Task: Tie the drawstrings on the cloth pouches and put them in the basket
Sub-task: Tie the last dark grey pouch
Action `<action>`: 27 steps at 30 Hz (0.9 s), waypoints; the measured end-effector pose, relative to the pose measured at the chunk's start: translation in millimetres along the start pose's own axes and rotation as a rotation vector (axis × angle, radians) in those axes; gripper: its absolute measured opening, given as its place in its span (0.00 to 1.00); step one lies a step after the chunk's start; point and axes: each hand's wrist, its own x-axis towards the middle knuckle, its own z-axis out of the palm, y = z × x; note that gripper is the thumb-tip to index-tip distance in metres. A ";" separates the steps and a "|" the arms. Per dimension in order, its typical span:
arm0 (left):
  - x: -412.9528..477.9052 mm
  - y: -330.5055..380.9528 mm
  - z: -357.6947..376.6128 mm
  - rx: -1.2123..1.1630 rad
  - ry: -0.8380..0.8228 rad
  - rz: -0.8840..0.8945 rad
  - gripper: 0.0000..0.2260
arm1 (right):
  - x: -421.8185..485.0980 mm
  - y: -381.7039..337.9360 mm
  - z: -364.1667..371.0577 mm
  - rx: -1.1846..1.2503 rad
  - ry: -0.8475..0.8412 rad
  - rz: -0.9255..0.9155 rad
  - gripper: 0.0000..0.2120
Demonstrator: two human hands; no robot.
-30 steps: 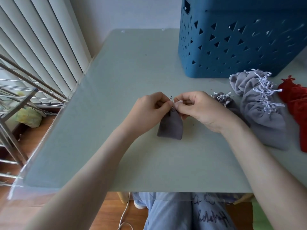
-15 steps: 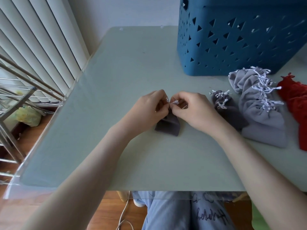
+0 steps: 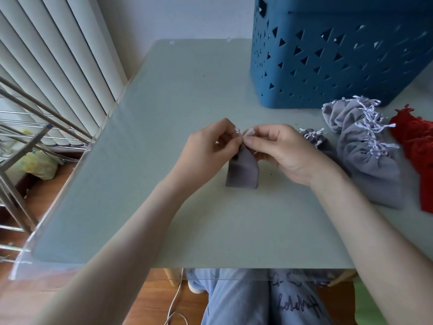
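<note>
**Knotting the cord at the pouch neck**

I have both hands meeting over the grey pouch (image 3: 242, 172), which hangs just below the fingers (image 3: 256, 143), its base on the counter (image 3: 175, 102). The left hand (image 3: 210, 146) pinches the gathered neck and the right hand (image 3: 281, 148) pinches the white cord (image 3: 249, 132). I judge the pouch light, soft and limp, so I would hold it at the neck. The thin cord may slip, so I would pinch close to the knot. The basket (image 3: 328, 62) stands beyond the right fingers.
</note>
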 end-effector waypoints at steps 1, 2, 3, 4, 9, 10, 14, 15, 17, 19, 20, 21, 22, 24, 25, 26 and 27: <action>0.2 1.0 -1.1 -0.063 -0.038 -0.047 0.05 | -0.8 -1.5 -0.9 0.024 -0.025 0.012 0.03; 0.8 1.2 -2.2 -0.139 -0.081 -0.085 0.05 | -1.5 -2.4 -1.3 0.056 -0.048 0.021 0.02; 1.3 1.5 -3.2 -0.220 -0.126 -0.116 0.05 | -2.4 -3.5 -1.5 0.090 -0.068 0.029 0.03; 1.8 1.2 -3.6 -0.284 -0.167 -0.138 0.04 | -3.0 -4.0 -1.5 0.108 -0.080 0.035 0.03; 0.3 -0.1 -0.8 -0.286 -0.259 -0.216 0.05 | -3.8 -0.5 1.8 -0.102 -0.036 0.001 0.13; 0.6 -1.1 -0.2 -0.250 -0.253 -0.234 0.05 | -3.1 1.0 2.7 -0.176 -0.015 -0.019 0.14; 1.1 -3.9 -0.1 -0.124 -0.228 -0.248 0.05 | -0.6 6.5 2.4 -0.450 0.097 -0.082 0.07; 1.2 -4.2 0.1 -0.105 -0.229 -0.238 0.06 | -0.5 7.5 2.2 -0.493 0.111 -0.095 0.05; 2.0 -5.8 -0.7 -0.076 -0.237 -0.224 0.05 | -0.4 8.9 3.0 -0.538 0.125 -0.122 0.03; 3.3 -6.6 -1.5 -0.070 -0.238 -0.221 0.05 | -0.1 9.8 4.1 -0.554 0.130 -0.150 0.03; 3.8 -7.2 -1.9 -0.062 -0.233 -0.213 0.05 | 0.3 10.5 5.1 -0.555 0.129 -0.155 0.03; 3.9 -7.4 -1.9 -0.033 -0.222 -0.192 0.05 | 0.1 10.7 5.9 -0.551 0.126 -0.153 0.02; 3.5 -7.2 -1.4 0.023 -0.205 -0.155 0.05 | -0.1 11.2 6.4 -0.546 0.127 -0.148 0.02; 1.7 -7.6 0.2 0.142 -0.156 -0.056 0.06 | -0.6 12.5 7.1 -0.525 0.120 -0.129 0.02; 0.6 -8.7 0.9 0.188 -0.128 0.003 0.06 | -0.8 12.8 7.8 -0.512 0.111 -0.123 0.02; 0.0 -10.9 1.6 0.230 -0.099 0.062 0.04 | -0.1 13.4 8.7 -0.505 0.107 -0.122 0.03; 0.2 -13.4 1.9 0.273 -0.074 0.119 0.02 | 0.7 13.2 9.7 -0.492 0.106 -0.125 0.03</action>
